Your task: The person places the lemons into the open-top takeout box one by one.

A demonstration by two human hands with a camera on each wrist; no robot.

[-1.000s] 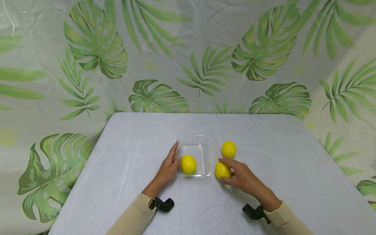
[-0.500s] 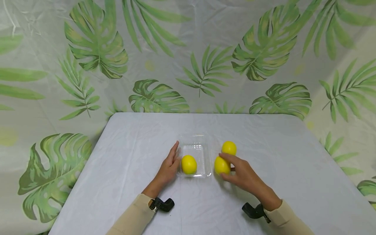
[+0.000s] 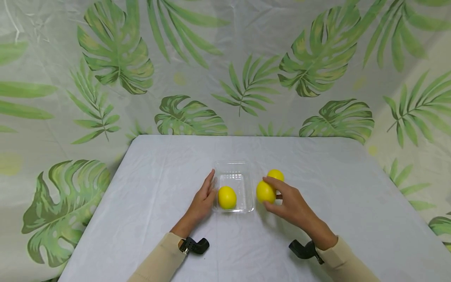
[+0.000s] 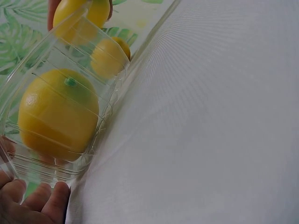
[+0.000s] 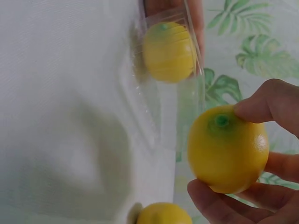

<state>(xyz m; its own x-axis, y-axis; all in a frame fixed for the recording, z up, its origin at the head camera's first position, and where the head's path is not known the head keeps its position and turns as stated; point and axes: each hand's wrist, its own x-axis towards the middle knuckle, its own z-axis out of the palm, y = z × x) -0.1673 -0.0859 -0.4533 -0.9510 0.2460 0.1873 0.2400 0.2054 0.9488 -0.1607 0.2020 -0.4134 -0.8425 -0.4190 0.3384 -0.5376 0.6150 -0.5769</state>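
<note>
My left hand [image 3: 201, 201] rests near-straight-fingered along the left wall of the clear tray [image 3: 236, 180]; first lemon [image 3: 227, 197] sits near-left inside. Second lemon [image 3: 265, 192] is above the desk [image 3: 169, 168], just right of the tray; third lemon [image 3: 276, 174] behind it, part-hidden. My right hand [image 3: 291, 202] pinches the second, tray directly to its left.

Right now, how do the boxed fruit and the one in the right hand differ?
The boxed fruit sits inside the clear box; the held fruit is outside, right of it.
The right hand grips the held fruit; no hand grips the boxed fruit.
The held fruit is off the table; the boxed fruit rests on the box's floor.
Both: yellow, green stem mark.
</note>
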